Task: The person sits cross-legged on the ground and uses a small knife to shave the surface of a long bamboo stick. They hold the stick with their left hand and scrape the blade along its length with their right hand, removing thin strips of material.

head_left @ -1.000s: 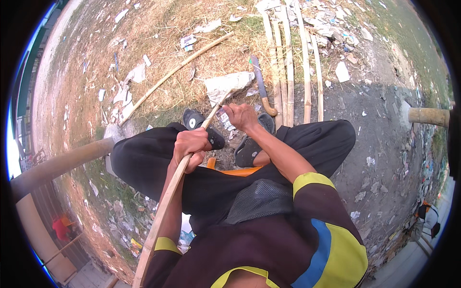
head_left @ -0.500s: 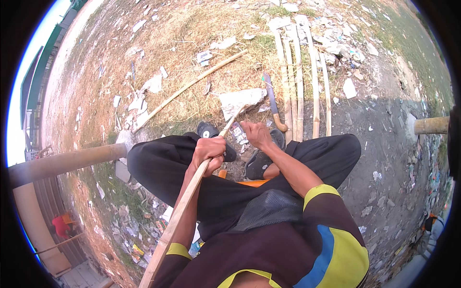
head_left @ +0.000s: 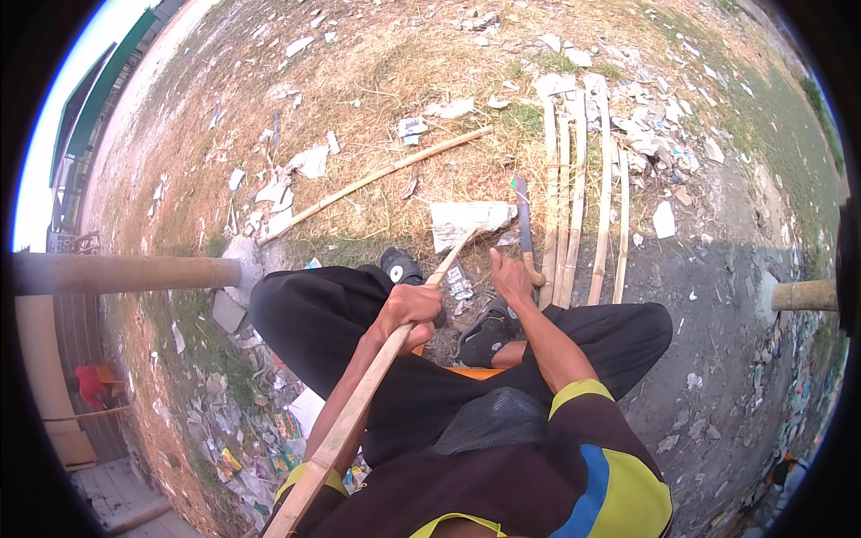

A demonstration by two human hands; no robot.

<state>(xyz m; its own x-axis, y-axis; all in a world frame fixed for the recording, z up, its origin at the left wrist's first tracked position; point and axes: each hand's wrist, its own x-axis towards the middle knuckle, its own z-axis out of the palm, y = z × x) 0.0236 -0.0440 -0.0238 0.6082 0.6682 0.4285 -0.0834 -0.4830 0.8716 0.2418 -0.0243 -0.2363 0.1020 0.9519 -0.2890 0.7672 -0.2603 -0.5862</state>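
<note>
A long pale bamboo strip [head_left: 359,394] runs slantwise from the lower edge, past my left forearm, up to the middle. My left hand [head_left: 410,314] is wrapped round it toward its far end. The strip's tip lies over a crumpled white sheet [head_left: 471,221] on the ground. To the right of the tip, apart from the strip, is my right hand [head_left: 511,276], with fingers curled in and thumb up. Whatever sits inside those fingers is hidden. Just beyond that hand lies a machete [head_left: 524,220] with a dark blade and a wooden handle.
Several split bamboo strips [head_left: 601,197] lie side by side at the right. One lone bamboo piece [head_left: 377,179] rests on dry grass. Thick bamboo poles, a left pole [head_left: 134,273] and a right pole [head_left: 804,296], flank me. Litter [head_left: 242,439] covers the ground. A person in red [head_left: 90,386] is far left.
The whole scene has shifted down and slightly right in the picture. My right hand has moved a little rightward from the strip, its thumb now raised. My left hand keeps its hold.
</note>
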